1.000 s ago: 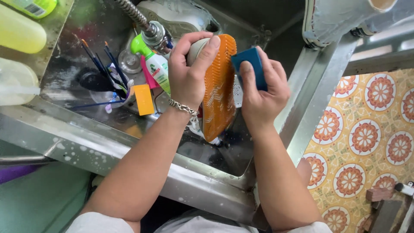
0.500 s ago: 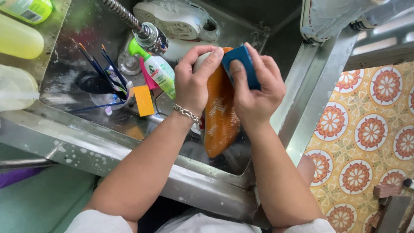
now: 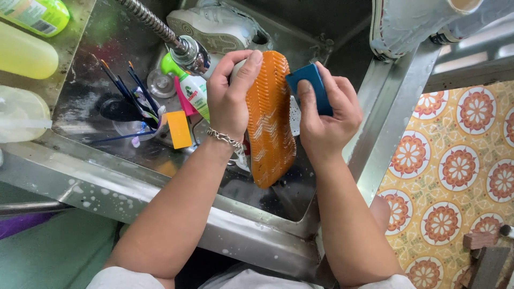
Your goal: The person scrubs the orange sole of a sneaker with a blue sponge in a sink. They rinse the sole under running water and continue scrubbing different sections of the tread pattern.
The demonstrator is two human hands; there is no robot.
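From the head view, my left hand (image 3: 230, 99) is wrapped around a shoe (image 3: 269, 120), holding it sole-up over the steel sink (image 3: 160, 176) — fingers curled over its far end, thumb side against the orange ridged sole. A chain bracelet (image 3: 225, 139) sits on that wrist. My right hand (image 3: 326, 120) is closed on a blue sponge (image 3: 309, 91), pinching it between thumb and fingers, and the sponge's edge touches the sole near the shoe's upper end. The shoe hangs roughly upright, just tilted, between my two hands and above the sink's dark basin.

Just beyond my left hand is the metal faucet (image 3: 184, 48) with its ribbed hose. Behind it a white sneaker (image 3: 214, 27) lies in the basin. Near the faucet stands a green-capped bottle (image 3: 190, 88), and beside it an orange scraper (image 3: 178, 129) and some blue-handled brushes (image 3: 126, 91) — all on the wet counter. Yellow bottles (image 3: 24, 53) stand at the far left. Another white shoe (image 3: 412, 21) rests on the sink's right rim, and a patterned orange floor (image 3: 455, 166) shows below.
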